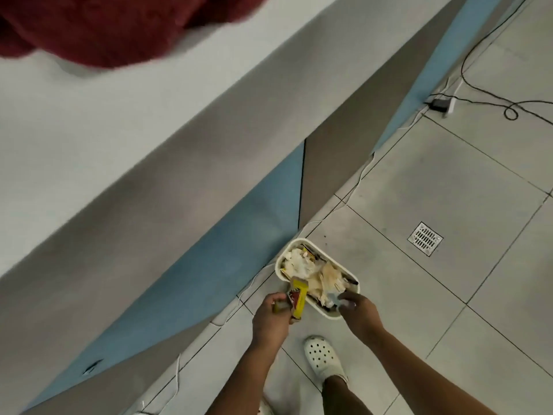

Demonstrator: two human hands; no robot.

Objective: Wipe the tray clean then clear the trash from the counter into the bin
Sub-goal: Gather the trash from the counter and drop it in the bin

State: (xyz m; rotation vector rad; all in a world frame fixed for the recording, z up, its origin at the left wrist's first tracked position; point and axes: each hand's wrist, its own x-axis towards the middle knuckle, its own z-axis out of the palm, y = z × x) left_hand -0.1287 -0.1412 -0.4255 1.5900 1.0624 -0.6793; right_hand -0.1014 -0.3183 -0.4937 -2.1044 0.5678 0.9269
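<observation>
A small white bin [354,278] stands on the tiled floor against the counter base, filled with crumpled paper and wrappers. My left hand [270,317] grips a yellow and red wrapper [297,299] at the bin's near left edge. My right hand [360,310] hovers over the bin's near rim and pinches a small pale scrap [336,299]. The counter top [98,139] runs across the upper left. No tray shows in this view.
A dark red cloth [119,25] lies on the counter at the top left. My white clog [324,359] stands just behind the bin. A floor drain [425,238] sits to the right. Cables and a power adapter [440,103] lie on the floor at the far right.
</observation>
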